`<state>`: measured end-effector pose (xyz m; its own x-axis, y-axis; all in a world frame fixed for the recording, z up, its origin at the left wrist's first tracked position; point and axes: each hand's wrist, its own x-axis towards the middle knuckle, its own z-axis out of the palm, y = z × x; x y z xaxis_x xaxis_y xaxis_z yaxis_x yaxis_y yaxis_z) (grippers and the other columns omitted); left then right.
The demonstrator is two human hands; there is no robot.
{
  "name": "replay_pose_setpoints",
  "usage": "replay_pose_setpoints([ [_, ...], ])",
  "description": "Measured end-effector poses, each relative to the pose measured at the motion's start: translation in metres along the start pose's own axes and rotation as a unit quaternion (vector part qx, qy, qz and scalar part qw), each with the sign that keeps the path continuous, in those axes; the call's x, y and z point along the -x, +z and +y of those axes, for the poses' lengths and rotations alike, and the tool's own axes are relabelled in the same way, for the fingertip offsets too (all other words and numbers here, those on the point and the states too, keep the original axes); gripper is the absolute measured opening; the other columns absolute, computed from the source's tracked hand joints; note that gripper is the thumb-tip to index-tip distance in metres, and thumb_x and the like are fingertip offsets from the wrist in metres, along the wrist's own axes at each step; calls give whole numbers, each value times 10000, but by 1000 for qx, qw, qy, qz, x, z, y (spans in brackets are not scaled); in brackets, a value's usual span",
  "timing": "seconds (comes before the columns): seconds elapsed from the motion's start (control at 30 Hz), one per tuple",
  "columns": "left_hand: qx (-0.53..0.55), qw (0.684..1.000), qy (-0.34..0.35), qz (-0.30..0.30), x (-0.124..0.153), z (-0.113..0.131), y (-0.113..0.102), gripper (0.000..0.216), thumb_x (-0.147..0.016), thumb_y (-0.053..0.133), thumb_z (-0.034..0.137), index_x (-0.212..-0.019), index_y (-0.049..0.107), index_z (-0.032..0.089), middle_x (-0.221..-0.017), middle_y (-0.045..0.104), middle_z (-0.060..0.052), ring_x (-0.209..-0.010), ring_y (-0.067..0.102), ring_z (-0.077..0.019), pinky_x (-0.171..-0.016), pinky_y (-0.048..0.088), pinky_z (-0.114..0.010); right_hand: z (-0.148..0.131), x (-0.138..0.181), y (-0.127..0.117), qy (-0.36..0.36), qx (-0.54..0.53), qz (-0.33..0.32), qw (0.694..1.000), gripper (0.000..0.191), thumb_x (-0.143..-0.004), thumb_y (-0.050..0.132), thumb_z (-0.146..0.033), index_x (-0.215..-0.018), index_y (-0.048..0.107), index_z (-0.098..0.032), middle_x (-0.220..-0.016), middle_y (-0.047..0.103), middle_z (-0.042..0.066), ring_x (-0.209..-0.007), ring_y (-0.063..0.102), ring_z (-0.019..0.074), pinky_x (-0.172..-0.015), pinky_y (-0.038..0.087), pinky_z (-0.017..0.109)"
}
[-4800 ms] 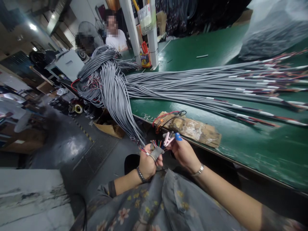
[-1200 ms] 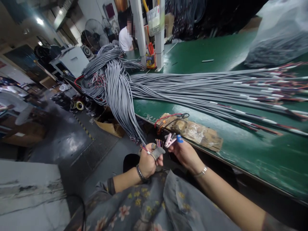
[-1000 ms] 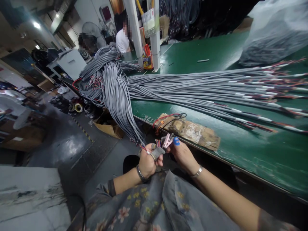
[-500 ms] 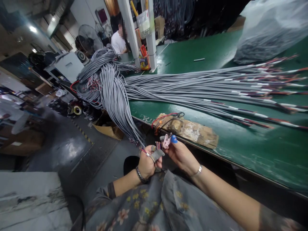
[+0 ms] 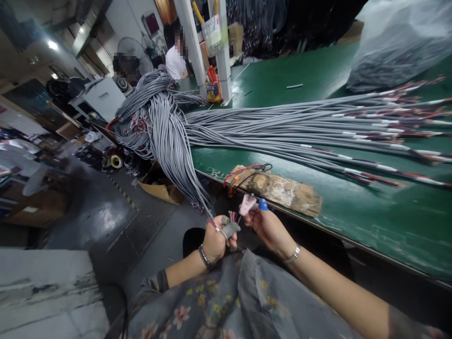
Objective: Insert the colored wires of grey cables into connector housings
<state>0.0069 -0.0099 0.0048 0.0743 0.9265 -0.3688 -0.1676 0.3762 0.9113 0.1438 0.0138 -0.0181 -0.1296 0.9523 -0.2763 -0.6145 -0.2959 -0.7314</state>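
Note:
My left hand [image 5: 213, 244] is closed on the end of a grey cable, with grey covers on some fingers. A fan of thin coloured wires [image 5: 232, 216] sticks up from between its thumb and fingers. Just right of these wires, my right hand [image 5: 271, 231] pinches a small pink piece [image 5: 247, 205], blurred, whose kind I cannot make out. A blue cover [image 5: 263, 204] sits on the right thumb. Many grey cables [image 5: 173, 146] hang off the table edge down towards my left hand.
More grey cables [image 5: 268, 125] with stripped, coloured ends lie along the green table [image 5: 388, 226]. A worn wooden board [image 5: 293, 195] with red and black leads lies at its near edge. Behind stand a white post [image 5: 226, 70] and a plastic bag [image 5: 399, 52]. A person [image 5: 175, 61] sits farther back.
My right hand has moved slightly right, away from the wires, and the pink piece has turned in its fingers. The left hand keeps its hold almost in place.

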Motion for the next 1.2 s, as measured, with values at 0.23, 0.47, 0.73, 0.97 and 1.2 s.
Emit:
replay_pose_setpoints([
  [0.23, -31, 996, 85, -1, -3, -7, -9, 330, -719, 707, 428, -914, 671, 164, -912, 713, -89, -859, 662, -184, -657, 500, -235, -3, 10, -10, -89, 219, 4, 972, 436, -659, 692, -658, -663, 686, -223, -596, 606, 7, -529, 467, 142, -511, 389, 283],
  [0.47, -187, 975, 78, -91, -5, -14, -13, 156, -762, 570, 223, -903, 596, 159, -687, 630, 6, -502, 531, -90, -512, 429, -207, -8, 34, -9, -232, 401, -139, 875, 242, -808, 634, -450, -767, 665, -214, -673, 619, 23, -568, 527, 145, -544, 443, 261],
  [0.73, -358, 916, 141, -114, -2, -12, -14, 125, -709, 604, 173, -830, 572, 177, -721, 621, -11, -660, 561, -154, -637, 463, -260, -4, 30, -5, -215, 430, -132, 867, 247, -835, 583, -421, -712, 615, -209, -651, 623, 25, -583, 550, 155, -568, 463, 273],
  [0.97, -193, 971, 31, -139, 2, -12, -12, 429, -727, 620, 588, -705, 531, 168, -576, 566, 9, -462, 498, -91, -474, 422, -210, -5, 28, -8, -41, 254, -81, 963, 341, -656, 734, -515, -690, 620, -195, -635, 625, 11, -573, 534, 145, -578, 464, 285],
  [1.2, -363, 907, 157, -143, 2, -1, -15, 331, -767, 614, 420, -577, 530, 163, -520, 487, 31, -503, 423, -87, -504, 358, -208, -7, 28, -3, 3, 218, -72, 973, 337, -585, 798, -470, -633, 624, -185, -588, 582, -18, -535, 482, 109, -536, 415, 249],
])
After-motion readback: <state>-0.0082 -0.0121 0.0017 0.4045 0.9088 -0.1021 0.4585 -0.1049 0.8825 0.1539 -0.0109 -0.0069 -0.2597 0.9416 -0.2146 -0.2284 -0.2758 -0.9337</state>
